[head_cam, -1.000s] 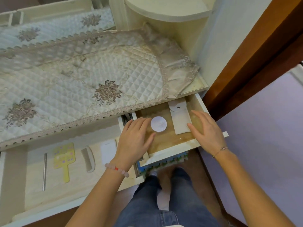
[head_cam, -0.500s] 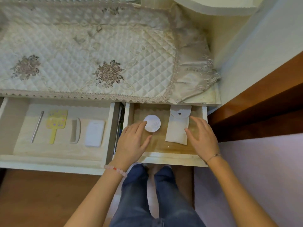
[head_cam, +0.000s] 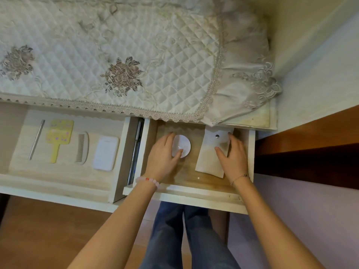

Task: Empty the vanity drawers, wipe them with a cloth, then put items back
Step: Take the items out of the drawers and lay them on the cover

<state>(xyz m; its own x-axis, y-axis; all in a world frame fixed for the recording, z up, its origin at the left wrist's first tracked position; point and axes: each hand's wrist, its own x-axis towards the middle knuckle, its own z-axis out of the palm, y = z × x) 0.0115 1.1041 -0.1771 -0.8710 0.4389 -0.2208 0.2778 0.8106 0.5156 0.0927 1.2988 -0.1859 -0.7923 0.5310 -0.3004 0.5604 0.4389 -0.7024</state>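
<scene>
Drawers (head_cam: 194,189) both open and full, so emptying looks barely begun: left hand (head_cam: 163,154) spreads over the disc (head_cam: 184,145), right hand (head_cam: 234,158) spreads on the pouch (head_cam: 208,158) at 3 o'clock

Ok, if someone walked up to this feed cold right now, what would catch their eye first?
Probably both hands inside the open right drawer: the left hand closing on a round white compact, the right hand on a beige snap pouch. Next, the left drawer with its neat row: metal stick, yellow hand mirror, comb, white case. Above, a quilted floral cover drapes the vanity top.
</scene>
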